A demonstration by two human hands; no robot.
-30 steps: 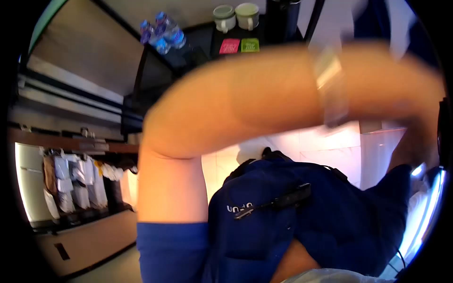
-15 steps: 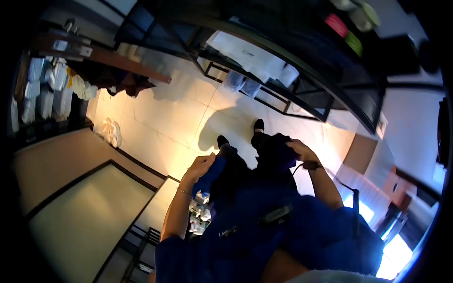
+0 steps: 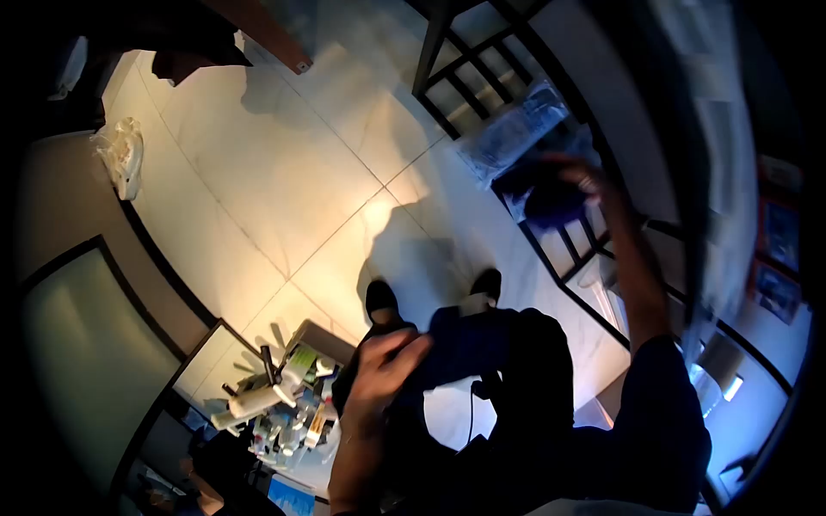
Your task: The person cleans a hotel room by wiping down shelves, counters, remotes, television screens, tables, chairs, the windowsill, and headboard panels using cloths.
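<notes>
My left hand [image 3: 387,370] is in front of my knees with its fingers curled on a piece of dark blue cloth [image 3: 469,348], which stretches to the right across my lap. My right hand [image 3: 587,182] reaches out to the lower shelf of a black metal rack [image 3: 564,279]. It is closed on a bunched dark purple cloth [image 3: 551,202], somewhat blurred. Right beside that cloth lie clear plastic packages [image 3: 516,129] on the shelf bars. My dark shoes [image 3: 381,301] are on the tiled floor between the hands.
A bin-like container heaped with bottles and boxes [image 3: 292,404] stands close to my left arm. Another person's arm [image 3: 202,490] shows at the bottom left. A white plastic bag [image 3: 125,159] lies by the left wall. A wooden beam [image 3: 267,30] juts in at the top.
My right hand has moved from my lap out to the rack with the purple cloth. My left hand has come nearer the body with the blue cloth. The view has tilted down and I am lower.
</notes>
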